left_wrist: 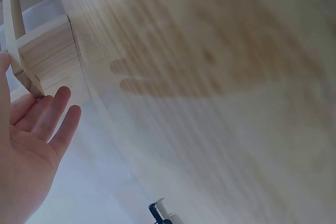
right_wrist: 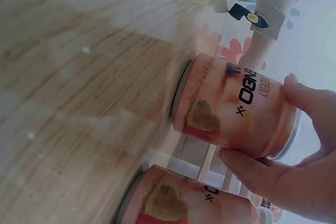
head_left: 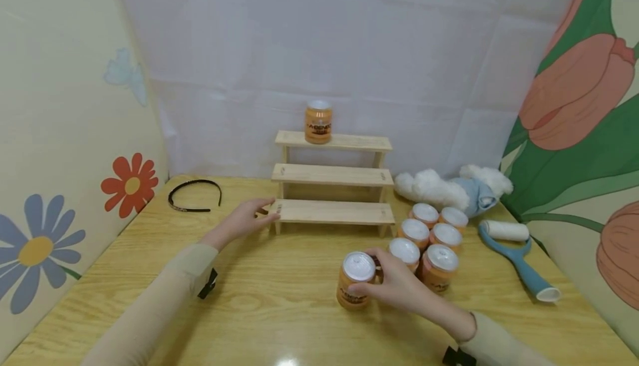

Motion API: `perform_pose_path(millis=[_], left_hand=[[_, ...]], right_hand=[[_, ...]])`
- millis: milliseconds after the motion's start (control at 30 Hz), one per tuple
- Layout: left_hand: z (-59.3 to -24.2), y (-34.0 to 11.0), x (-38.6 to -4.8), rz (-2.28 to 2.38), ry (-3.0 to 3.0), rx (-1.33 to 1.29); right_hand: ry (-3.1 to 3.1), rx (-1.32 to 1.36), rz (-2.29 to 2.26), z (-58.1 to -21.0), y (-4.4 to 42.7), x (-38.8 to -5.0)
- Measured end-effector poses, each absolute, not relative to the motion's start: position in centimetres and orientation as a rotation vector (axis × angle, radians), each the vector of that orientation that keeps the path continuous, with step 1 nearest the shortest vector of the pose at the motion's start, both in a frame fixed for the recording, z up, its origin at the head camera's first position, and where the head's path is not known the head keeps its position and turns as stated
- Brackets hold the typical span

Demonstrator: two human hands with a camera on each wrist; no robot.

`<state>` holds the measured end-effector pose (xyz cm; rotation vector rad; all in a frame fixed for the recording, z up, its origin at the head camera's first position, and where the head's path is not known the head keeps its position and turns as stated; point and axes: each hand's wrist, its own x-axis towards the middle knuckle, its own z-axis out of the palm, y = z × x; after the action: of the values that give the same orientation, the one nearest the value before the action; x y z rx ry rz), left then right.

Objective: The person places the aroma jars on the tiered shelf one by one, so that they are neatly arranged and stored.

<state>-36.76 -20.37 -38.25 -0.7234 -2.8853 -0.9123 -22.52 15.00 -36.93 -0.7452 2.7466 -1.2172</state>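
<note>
In the head view a three-step wooden display stand [head_left: 331, 175] stands at the back of the table. An orange can [head_left: 318, 122] with a silver lid is on its top step. My left hand [head_left: 243, 223] grips the left end of the lowest step, thumb on one side and fingers on the other, as the left wrist view shows with the board end [left_wrist: 26, 74]. Thumb and fingers of my right hand [head_left: 399, 283] pinch another orange can [right_wrist: 236, 106] near its lid, upright. Whether its base touches the table cannot be told. Several like cans [head_left: 441, 258] cluster just right of it.
A white fluffy plush in blue cloth [head_left: 469, 188] lies behind the cans. To their right is a blue-handled lint roller [head_left: 524, 266]. A black headband [head_left: 194, 183] lies at the back left. A white cloth [head_left: 329, 39] hangs behind the stand.
</note>
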Motion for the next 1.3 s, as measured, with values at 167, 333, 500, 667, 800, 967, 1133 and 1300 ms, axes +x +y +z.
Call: perform_pose_path(millis=[167,333,500,667,800,967,1133,1300], left_hand=[[-38.3,-20.3,-36.8,-0.897,-2.883,-0.731],[-38.4,-20.4,-36.9,-0.905,-2.872,-0.74],[-38.5,-20.7,-36.9,-0.933,-2.862,-0.73],[-38.5,-20.7,-37.0,-0.881,-2.843,-0.757],[-38.6,-20.5,-37.0,-0.863,-2.832,-0.767],[-38.8,-20.4,-37.1,-0.868,-2.826,-0.768],[-38.9,-20.4,-37.1,-0.885,-2.819,-0.775],[-38.7,-20.4,-37.0,-0.89,-2.822,-0.758]], right_hand=[[2.741,-0.737,-1.215,-36.2,15.2,-22.6],[2.734,-0.739,-1.276,-34.4,15.7,-23.0],[2.684,-0.729,-1.38,-31.9,16.7,-23.8],[2.695,-0.688,-1.435,-29.7,17.7,-24.8],[2.743,-0.66,-1.426,-28.3,18.4,-25.7],[2.744,-0.66,-1.469,-26.6,18.8,-26.8],[2.764,-0.676,-1.515,-25.0,19.1,-27.8],[2.764,-0.685,-1.553,-23.4,18.8,-29.2]])
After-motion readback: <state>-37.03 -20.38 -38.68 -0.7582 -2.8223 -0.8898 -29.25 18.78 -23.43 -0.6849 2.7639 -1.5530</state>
